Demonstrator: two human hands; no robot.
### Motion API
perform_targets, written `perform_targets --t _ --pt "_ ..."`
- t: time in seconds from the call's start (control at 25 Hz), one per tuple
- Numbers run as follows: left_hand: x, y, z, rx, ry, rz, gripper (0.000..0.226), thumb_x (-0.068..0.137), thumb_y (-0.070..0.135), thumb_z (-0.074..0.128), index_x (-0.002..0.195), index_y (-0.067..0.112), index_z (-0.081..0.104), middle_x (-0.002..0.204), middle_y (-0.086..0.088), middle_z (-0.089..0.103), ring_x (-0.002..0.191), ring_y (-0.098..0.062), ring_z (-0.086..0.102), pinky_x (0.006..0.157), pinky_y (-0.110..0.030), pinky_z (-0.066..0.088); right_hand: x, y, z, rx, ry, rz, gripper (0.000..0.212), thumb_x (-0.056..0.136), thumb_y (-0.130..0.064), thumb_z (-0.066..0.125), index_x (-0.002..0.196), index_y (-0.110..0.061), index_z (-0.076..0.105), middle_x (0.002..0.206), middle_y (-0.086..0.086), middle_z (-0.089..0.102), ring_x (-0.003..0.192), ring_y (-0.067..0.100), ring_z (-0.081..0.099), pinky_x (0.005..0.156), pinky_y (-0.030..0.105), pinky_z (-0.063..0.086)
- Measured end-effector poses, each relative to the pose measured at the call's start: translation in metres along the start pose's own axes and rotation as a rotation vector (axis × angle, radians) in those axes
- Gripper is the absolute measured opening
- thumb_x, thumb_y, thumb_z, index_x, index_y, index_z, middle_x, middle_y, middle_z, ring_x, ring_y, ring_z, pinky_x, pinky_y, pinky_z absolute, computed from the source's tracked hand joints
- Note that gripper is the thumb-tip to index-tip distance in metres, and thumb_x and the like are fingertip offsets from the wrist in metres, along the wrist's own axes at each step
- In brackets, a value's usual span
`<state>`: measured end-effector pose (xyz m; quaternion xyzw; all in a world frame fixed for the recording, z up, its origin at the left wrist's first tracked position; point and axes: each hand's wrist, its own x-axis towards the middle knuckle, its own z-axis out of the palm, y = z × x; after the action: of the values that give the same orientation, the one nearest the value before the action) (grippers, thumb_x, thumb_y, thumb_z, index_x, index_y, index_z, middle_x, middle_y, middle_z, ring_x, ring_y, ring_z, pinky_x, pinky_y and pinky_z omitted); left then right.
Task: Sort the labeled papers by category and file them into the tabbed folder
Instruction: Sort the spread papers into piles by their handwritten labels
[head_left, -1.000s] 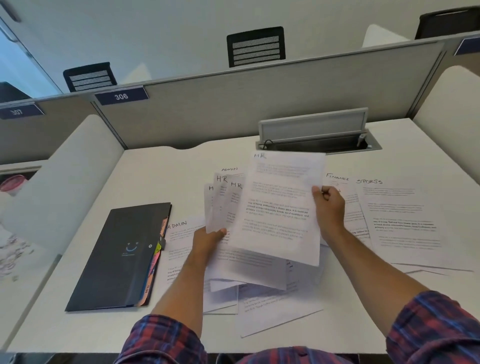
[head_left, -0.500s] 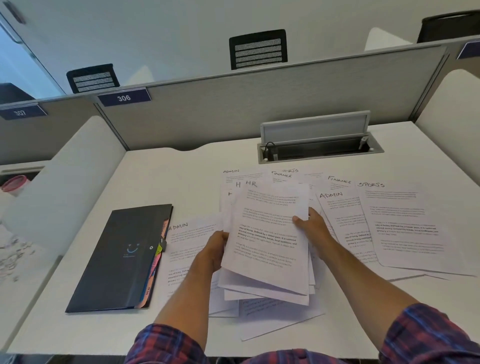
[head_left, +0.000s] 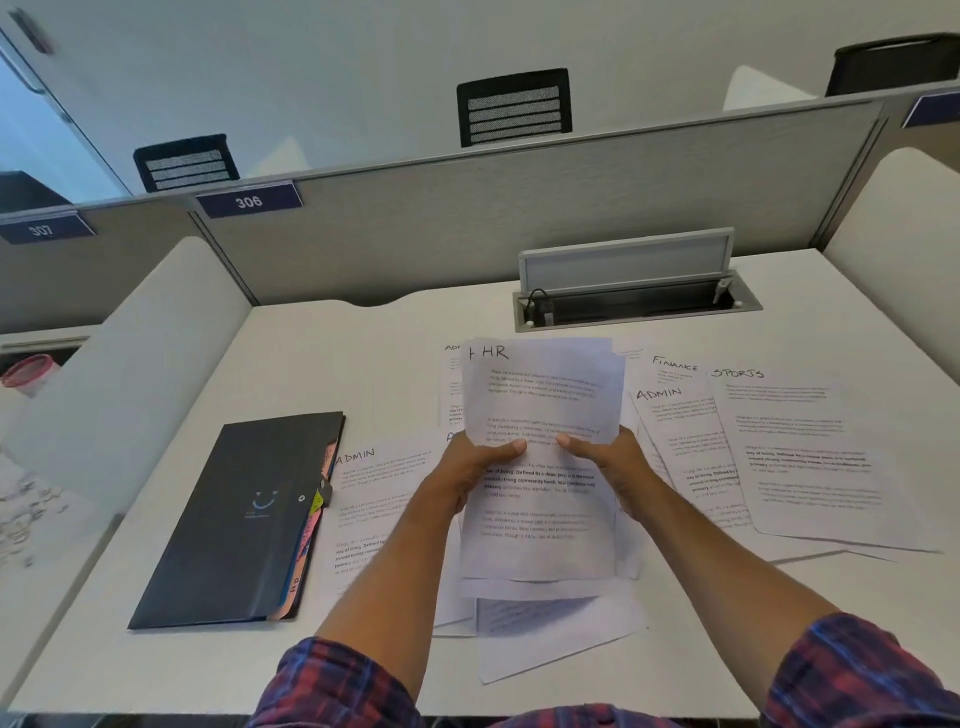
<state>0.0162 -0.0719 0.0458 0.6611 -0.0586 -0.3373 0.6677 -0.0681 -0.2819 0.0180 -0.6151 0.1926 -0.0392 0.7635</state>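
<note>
A stack of white sheets headed HR (head_left: 540, 395) stands nearly upright over the middle of the desk. My left hand (head_left: 475, 467) grips its left edge and my right hand (head_left: 608, 462) grips its right edge, thumbs on the front sheet. The dark tabbed folder (head_left: 244, 519) lies closed at the left, coloured tabs along its right edge. Loose sheets lie flat around: one headed ADMIN (head_left: 374, 499) beside the folder, another ADMIN sheet (head_left: 680, 447), a FINANCE sheet (head_left: 675, 364) and a SPORTS sheet (head_left: 810, 452) at the right. More papers lie under the held stack.
An open cable tray with a raised lid (head_left: 628, 296) is set into the desk behind the papers. Grey partition walls (head_left: 467, 223) close the back and sides. The white desk's front edge (head_left: 156, 696) runs just before my sleeves.
Both hands gathered the fanned HR sheets into one squared stack and now hold it by both edges, raised nearly upright. The right hand moved from the top sheet to the stack's right edge.
</note>
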Motion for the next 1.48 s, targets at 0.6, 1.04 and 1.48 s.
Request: perform_targets --t 0.6,1.04,1.48 --pt "-0.012 0.075 0.0 0.115 0.09 0.355 0.033 0.071 0.023 0.087 0.1 0.034 0.075 0.108 -0.003 0.075 0.098 -0.028 0.073 0.075 -0.042 0.063 0.001 -0.085 0.0 -0.071 -0.024 -0.464 0.036 0.077 -0.018 0.085 0.106 -0.035 0.072 0.104 -0.005 0.075 0.097 0.025 0.072 0.073 0.036 0.063" --pt "-0.008 0.006 0.002 0.284 0.295 0.231 0.022 0.079 0.033 0.084 0.098 0.031 0.072 0.103 0.0 0.076 0.094 -0.022 0.072 0.081 -0.04 0.062 -0.008 -0.023 -0.022 -0.198 0.024 -0.246 0.01 0.079 -0.034 0.082 0.089 -0.034 0.079 0.092 -0.006 0.078 0.085 0.011 0.073 0.07 0.021 0.058" --pt "-0.01 -0.03 0.002 0.333 0.231 0.119 0.031 0.092 0.026 0.071 0.12 0.012 0.07 0.113 -0.005 0.075 0.1 -0.025 0.073 0.088 -0.046 0.06 -0.02 0.008 -0.026 -0.063 0.066 -0.117 0.021 0.086 -0.027 0.078 0.106 -0.026 0.073 0.099 -0.008 0.078 0.089 0.012 0.075 0.069 0.019 0.058"
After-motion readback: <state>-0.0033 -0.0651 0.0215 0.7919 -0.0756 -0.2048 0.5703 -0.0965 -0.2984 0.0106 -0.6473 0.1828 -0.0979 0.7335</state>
